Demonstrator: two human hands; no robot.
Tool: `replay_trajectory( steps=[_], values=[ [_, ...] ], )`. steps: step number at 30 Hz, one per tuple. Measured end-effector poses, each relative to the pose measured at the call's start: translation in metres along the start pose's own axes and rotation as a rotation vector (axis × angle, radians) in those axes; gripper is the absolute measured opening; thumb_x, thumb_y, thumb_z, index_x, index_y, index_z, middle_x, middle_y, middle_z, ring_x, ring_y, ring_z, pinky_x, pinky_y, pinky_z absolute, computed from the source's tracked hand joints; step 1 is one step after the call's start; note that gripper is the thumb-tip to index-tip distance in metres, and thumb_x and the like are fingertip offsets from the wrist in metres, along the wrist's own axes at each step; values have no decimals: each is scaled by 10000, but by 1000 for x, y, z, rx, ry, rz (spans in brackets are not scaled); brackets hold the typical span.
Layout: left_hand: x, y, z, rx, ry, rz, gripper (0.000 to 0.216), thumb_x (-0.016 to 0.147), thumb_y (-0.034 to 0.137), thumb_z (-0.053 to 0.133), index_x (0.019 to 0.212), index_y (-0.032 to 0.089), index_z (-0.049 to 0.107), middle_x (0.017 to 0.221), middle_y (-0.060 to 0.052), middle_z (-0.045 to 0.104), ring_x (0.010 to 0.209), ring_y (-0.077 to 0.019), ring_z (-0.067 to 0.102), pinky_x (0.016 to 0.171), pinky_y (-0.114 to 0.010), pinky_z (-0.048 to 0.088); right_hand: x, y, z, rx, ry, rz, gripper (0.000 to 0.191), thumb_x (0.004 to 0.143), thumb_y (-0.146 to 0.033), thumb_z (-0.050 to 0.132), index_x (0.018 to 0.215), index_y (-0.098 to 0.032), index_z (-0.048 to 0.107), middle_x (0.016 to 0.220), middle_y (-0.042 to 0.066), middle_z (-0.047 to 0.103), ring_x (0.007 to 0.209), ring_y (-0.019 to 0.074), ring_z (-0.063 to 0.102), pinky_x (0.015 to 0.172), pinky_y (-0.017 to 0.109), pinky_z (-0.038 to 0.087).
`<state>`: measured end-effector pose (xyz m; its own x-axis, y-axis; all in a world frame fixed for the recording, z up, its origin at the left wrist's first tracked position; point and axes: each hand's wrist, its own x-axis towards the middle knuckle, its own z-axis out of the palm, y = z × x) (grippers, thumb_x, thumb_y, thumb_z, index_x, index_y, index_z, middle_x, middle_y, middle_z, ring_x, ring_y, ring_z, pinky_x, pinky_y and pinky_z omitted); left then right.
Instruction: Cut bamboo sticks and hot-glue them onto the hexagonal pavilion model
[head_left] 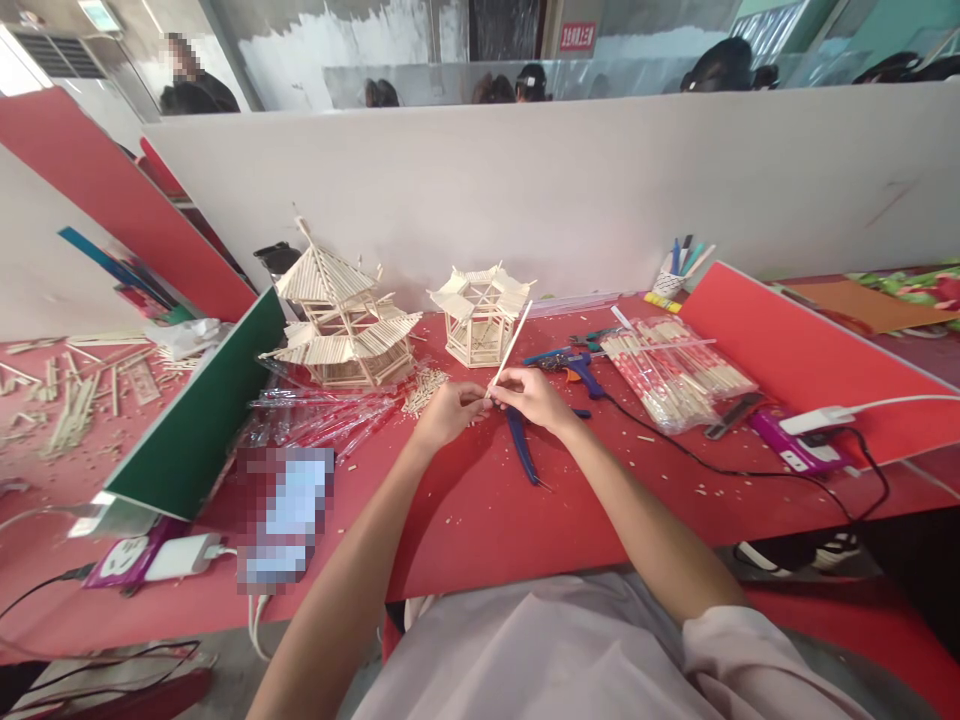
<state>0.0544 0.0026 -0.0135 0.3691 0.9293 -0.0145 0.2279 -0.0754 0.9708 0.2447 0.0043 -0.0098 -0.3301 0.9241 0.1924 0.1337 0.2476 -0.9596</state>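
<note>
Red tabletop (480,520), centre frame: left hand (448,410) and right hand (534,397) both pinch one wooden stick (510,348) in a narrow grip. Behind, tall pavilion (341,320) and small pavilion (481,315) stand built; bag of sticks (675,370) lies unused.

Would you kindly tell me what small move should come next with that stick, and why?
Probably let the left hand hold the stick while the right hand takes the blue cutters beneath: both pinch its lower end, and it looks longer than pieces of the small model.
</note>
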Motion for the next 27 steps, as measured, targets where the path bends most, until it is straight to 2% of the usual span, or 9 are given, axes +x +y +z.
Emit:
replay_trajectory(
  steps=[27],
  values=[
    [1, -5, -3, 34, 12, 88, 405, 763, 537, 757, 902, 157, 772, 714, -38, 726, 663, -180, 693, 622, -266, 565, 1, 0, 4, -19, 26, -15, 371, 797, -549, 709, 830, -180, 678, 804, 57, 733, 692, 188, 646, 679, 318, 527]
  ],
)
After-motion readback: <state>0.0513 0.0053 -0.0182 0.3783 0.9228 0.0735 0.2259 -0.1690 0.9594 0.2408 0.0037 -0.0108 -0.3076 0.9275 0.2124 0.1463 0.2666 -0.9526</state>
